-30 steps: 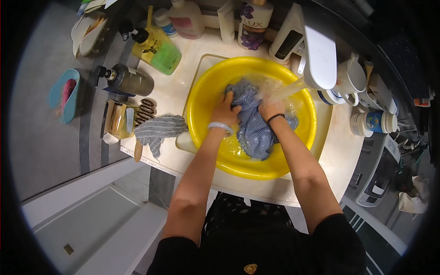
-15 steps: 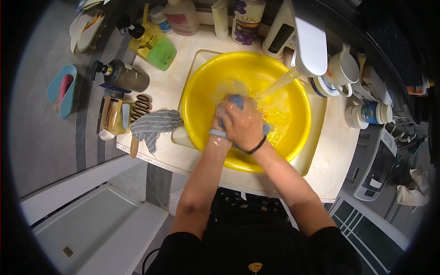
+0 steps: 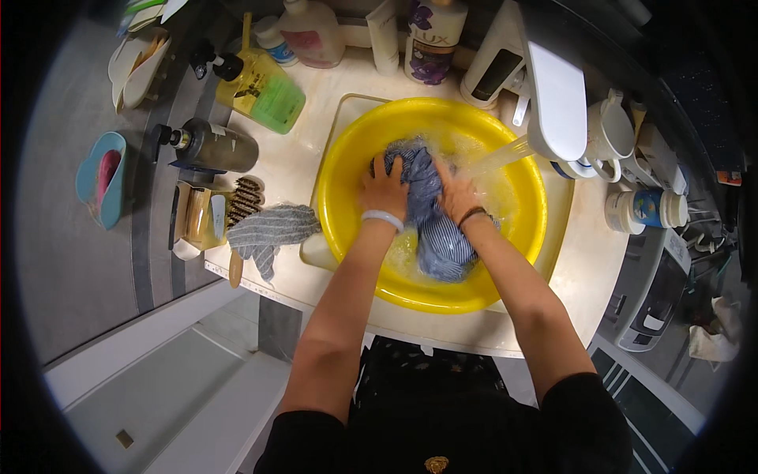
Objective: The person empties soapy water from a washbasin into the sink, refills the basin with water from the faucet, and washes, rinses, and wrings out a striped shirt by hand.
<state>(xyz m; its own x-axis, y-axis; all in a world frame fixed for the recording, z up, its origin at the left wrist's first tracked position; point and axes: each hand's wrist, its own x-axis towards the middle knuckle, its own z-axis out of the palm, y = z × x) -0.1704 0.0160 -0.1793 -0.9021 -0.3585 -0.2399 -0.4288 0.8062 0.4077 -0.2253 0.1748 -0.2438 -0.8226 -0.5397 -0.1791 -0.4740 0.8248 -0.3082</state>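
A blue striped cloth [image 3: 446,245] lies bunched in the water of a yellow basin [image 3: 341,261]. My left hand [image 3: 384,193] rests on the cloth's left part with its fingers spread. At the cloth's right side, my right hand [image 3: 458,193] is stretched out in the water, fingers apart and their tips partly hidden. Water runs from a white faucet [image 3: 559,99] into the basin just right of my right hand. A grey striped cloth [image 3: 272,229] is draped beside the basin on the left, over a brush [image 3: 245,196].
Pump bottles, including a yellow-green one [image 3: 272,91] and a dark one [image 3: 217,146], stand left of the basin. Behind it is a white bottle [image 3: 433,47]. A white mug [image 3: 612,130] and small jars [image 3: 647,209] line the right. A blue soap dish [image 3: 88,178] hangs at far left.
My hands were clasped together around the bunched cloth; now they have moved apart and the cloth is spread wider between them in the basin. The view has shifted slightly.
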